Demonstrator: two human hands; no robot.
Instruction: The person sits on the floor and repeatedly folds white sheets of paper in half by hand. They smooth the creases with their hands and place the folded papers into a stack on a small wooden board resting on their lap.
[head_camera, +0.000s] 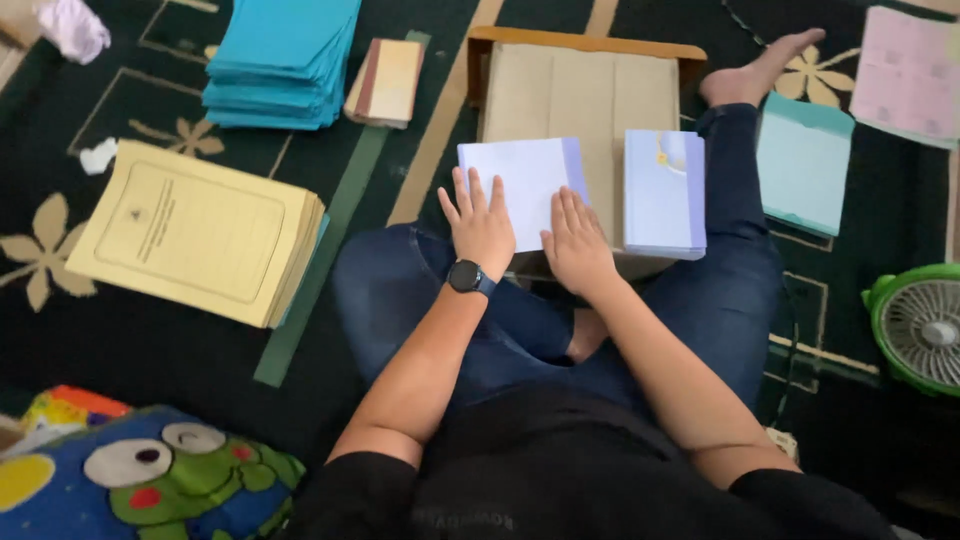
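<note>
Here, your left hand (480, 228) and right hand (577, 240) lie flat, fingers spread and gripping nothing, both pressing a pale lilac sheet (522, 185) that rests on the near left part of the low wooden desk (580, 90) over your crossed legs. Keep both palms down and even, and run the pressure outward toward the sheet's edges, so that any crease sets straight and the paper does not skid. Just right of the sheet on the desk sits a stack of lilac booklets (664, 192). Left of the desk on the dark carpet lies a yellow folder pile (195, 232), and beyond it a blue folder pile (282, 62). Right of the desk lie teal folders (803, 162) and a green fan (918, 325).
</note>
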